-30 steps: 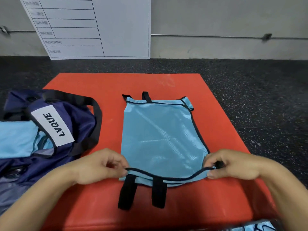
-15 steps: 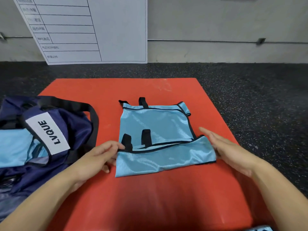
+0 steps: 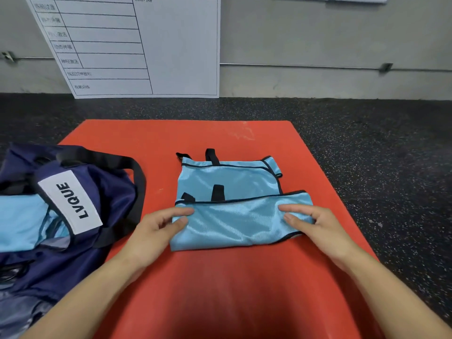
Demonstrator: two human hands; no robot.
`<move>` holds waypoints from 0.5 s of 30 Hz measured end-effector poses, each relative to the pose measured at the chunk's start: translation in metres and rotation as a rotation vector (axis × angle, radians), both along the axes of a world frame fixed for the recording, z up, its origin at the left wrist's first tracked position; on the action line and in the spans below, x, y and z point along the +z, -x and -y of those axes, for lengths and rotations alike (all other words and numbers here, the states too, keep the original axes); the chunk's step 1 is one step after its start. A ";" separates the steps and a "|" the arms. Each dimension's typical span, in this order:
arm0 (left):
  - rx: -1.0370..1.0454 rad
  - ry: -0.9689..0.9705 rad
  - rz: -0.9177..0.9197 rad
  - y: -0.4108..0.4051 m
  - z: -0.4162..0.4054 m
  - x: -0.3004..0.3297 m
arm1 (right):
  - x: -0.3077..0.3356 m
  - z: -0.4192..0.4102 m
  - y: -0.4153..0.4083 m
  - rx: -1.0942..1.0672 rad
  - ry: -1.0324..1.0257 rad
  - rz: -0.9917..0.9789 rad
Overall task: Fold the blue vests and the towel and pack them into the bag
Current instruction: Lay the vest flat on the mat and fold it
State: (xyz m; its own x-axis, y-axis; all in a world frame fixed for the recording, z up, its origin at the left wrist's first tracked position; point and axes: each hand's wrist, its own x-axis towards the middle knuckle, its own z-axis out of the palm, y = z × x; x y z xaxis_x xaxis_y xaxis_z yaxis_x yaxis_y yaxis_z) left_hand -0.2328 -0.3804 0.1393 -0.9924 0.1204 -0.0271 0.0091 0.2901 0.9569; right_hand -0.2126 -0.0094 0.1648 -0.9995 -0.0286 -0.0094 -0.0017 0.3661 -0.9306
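A light blue vest [image 3: 230, 182] with black trim lies on the red mat [image 3: 244, 289], its near part folded up over the middle. My left hand [image 3: 156, 226] rests on the left end of the folded flap [image 3: 234, 223], thumb and fingers lying on the fabric. At the flap's right end my right hand [image 3: 318, 226] presses down with straight fingers. The navy bag [image 3: 102, 192] with a white LVQUE label lies open at the left, and another blue vest [image 3: 19, 221] shows inside it. No towel is in view.
The mat lies on dark speckled floor [image 3: 379, 155]. A white board with a printed table [image 3: 137, 45] leans against the grey wall behind. The bag's black strap [image 3: 139, 174] loops onto the mat's left side.
I lifted the vest's near edge and folded it away from me over the middle. Both hands then let go and came to rest flat on the folded flap.
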 end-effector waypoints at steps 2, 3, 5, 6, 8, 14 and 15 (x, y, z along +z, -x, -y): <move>-0.055 -0.045 0.096 0.002 -0.001 -0.006 | -0.008 0.003 0.005 -0.015 0.051 0.062; -0.071 -0.025 0.111 0.004 0.001 -0.012 | -0.012 0.003 0.007 -0.017 0.065 0.095; -0.054 0.056 0.085 0.006 0.002 -0.018 | -0.016 0.003 0.010 -0.021 0.086 0.149; -0.050 0.081 0.066 0.007 0.003 -0.021 | -0.017 0.003 0.011 -0.024 0.103 0.173; -0.058 0.123 0.042 0.007 0.003 -0.025 | -0.017 0.003 0.009 -0.014 0.124 0.209; -0.060 0.085 0.112 -0.015 0.012 -0.023 | -0.013 0.007 -0.012 0.063 0.074 0.255; -0.069 0.082 0.130 -0.022 0.015 -0.020 | -0.012 0.007 -0.017 0.076 0.060 0.251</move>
State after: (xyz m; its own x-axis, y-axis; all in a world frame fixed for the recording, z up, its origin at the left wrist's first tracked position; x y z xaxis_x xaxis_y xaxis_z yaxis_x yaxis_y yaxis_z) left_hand -0.2110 -0.3955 0.1189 -0.9692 0.1807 -0.1674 -0.0906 0.3703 0.9245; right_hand -0.1958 -0.0159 0.1529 -0.9612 -0.1113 -0.2524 0.2062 0.3180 -0.9254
